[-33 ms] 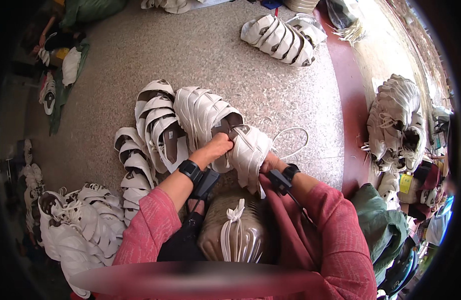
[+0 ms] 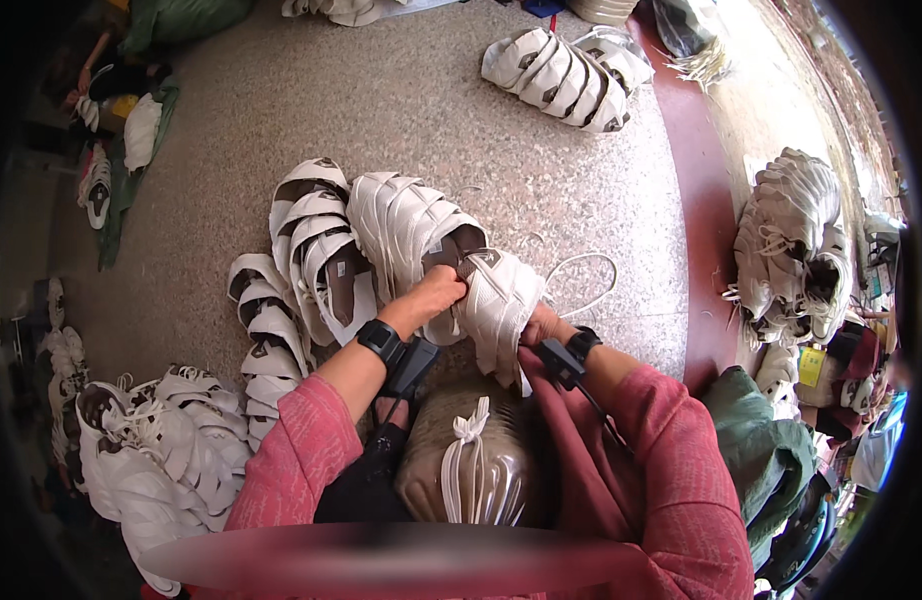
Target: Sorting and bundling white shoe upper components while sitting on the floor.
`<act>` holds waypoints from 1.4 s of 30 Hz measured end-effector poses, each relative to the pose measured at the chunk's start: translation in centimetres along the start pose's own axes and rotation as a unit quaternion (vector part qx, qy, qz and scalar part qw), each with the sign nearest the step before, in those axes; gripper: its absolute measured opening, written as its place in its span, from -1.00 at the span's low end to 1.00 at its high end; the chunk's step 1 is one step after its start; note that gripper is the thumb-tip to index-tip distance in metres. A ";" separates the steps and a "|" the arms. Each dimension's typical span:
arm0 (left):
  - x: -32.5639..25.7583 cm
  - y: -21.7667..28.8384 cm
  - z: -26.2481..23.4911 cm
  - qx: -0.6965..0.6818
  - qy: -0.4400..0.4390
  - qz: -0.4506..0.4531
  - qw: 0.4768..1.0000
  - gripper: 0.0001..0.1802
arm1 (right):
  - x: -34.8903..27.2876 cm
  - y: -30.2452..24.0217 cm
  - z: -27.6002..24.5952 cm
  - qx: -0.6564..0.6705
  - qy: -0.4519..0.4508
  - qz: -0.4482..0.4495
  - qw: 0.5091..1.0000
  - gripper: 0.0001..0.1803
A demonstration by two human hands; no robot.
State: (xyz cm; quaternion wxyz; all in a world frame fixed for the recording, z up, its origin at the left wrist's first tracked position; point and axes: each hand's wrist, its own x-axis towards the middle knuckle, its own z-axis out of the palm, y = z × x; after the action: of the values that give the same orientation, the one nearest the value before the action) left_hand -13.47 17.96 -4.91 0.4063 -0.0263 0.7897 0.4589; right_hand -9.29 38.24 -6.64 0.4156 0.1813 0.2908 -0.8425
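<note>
In front of me a pale white shoe upper [image 2: 506, 295] with a dark lining is between my hands. My left hand [image 2: 438, 292] is closed on its inner edge, beside the dark opening. At the upper's right side my right hand [image 2: 546, 326] is closed on the edge, its fingertips partly hidden. From the upper's right a white lace [image 2: 581, 257] loops out over the floor. A nested row of similar uppers [image 2: 391, 220] adjoins it at the upper left. Another row of uppers [image 2: 306, 215] with dark insides lies left of that.
A tied bundle in clear plastic [image 2: 466, 450] sits between my legs. White uppers [image 2: 171, 440] are heaped at the lower left. Further stacks lie on the speckled floor at the far right [image 2: 561, 80] and by the right edge [image 2: 793, 240]. Green cloth [image 2: 756, 440] is at my right.
</note>
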 end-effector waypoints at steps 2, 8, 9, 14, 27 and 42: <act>0.2 -1.0 0.4 -0.019 0.018 0.003 1.000 -0.77 | -0.2 -0.3 0.6 0.051 0.026 0.040 0.998 -0.65; -0.5 0.7 1.3 -0.087 0.135 0.095 0.983 -0.76 | -0.2 -0.6 0.8 0.087 0.032 0.026 0.995 -0.66; -0.8 1.7 1.1 -0.021 0.173 0.082 0.981 -0.76 | -0.1 -0.9 0.9 0.087 0.033 0.026 0.995 -0.66; -2.1 2.6 0.5 0.112 0.370 0.165 0.907 -0.68 | 1.6 -1.8 1.5 0.021 0.038 0.031 0.999 -0.62; -4.2 5.3 0.3 0.244 0.418 0.167 0.859 -0.31 | 2.4 -0.8 1.1 0.027 0.033 -0.012 0.999 -0.59; -0.2 2.0 -1.9 -0.022 0.234 0.122 0.964 -0.66 | 1.7 -1.5 2.6 0.047 0.016 0.005 0.999 -0.53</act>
State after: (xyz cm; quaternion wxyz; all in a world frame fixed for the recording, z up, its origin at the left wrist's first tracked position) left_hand -15.35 17.63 -2.89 0.1504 -0.0451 0.8497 0.5033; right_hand -11.64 36.29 -5.08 0.4064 0.2156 0.2569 -0.8499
